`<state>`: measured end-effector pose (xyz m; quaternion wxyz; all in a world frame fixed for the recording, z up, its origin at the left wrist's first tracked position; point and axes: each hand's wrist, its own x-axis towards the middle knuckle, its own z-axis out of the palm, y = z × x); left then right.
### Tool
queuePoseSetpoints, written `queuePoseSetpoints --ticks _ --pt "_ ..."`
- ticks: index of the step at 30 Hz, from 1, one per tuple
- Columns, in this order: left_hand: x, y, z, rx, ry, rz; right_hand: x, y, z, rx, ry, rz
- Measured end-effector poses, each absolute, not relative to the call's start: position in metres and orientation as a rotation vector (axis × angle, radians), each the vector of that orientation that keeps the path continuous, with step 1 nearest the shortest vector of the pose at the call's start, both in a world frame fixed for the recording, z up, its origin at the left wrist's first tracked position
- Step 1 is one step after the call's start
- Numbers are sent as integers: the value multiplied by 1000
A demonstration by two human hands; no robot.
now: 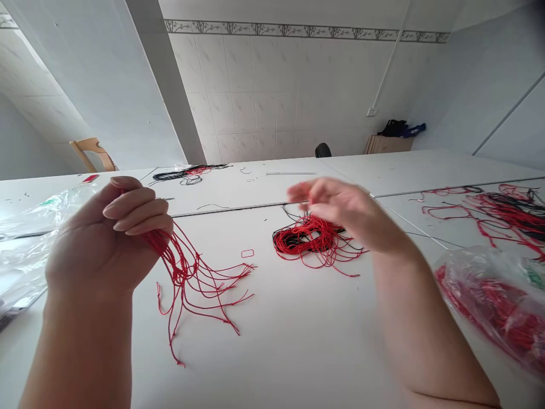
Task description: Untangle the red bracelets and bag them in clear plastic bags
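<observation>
My left hand [114,233] is closed around a bunch of red cords [181,270], whose knotted, frayed ends fan out to the right and down over the white table [298,341]. Over a coiled pile of red and black cords [313,241] hovers my right hand [336,204]. Its fingers are partly bent and blurred, and whether a cord lies between their tips is too unclear to tell. A small red outlined rectangle [247,253] lies on the table between the two hands.
Clear plastic bags [29,227] lie at the left. At the right sit a plastic bag of red cords [498,307] and loose red and black cords [511,213]. Black cords [183,173] lie farther back. Beyond the table are a wooden chair [93,153] and a cardboard box [389,145].
</observation>
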<state>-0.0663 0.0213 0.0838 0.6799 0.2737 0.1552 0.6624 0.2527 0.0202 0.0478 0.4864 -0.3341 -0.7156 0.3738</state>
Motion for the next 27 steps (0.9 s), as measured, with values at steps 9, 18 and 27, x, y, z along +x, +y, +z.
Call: queuePoseSetpoints --ticks 9,18,27 --pt "-68 25 81 524 303 1450 298 -7 70 -843 -1567 599" --pt "-56 26 74 622 386 1381 264 12 58 -621 -1563 749" --pt "-16 23 43 752 506 964 214 21 39 -662 -1390 1353"
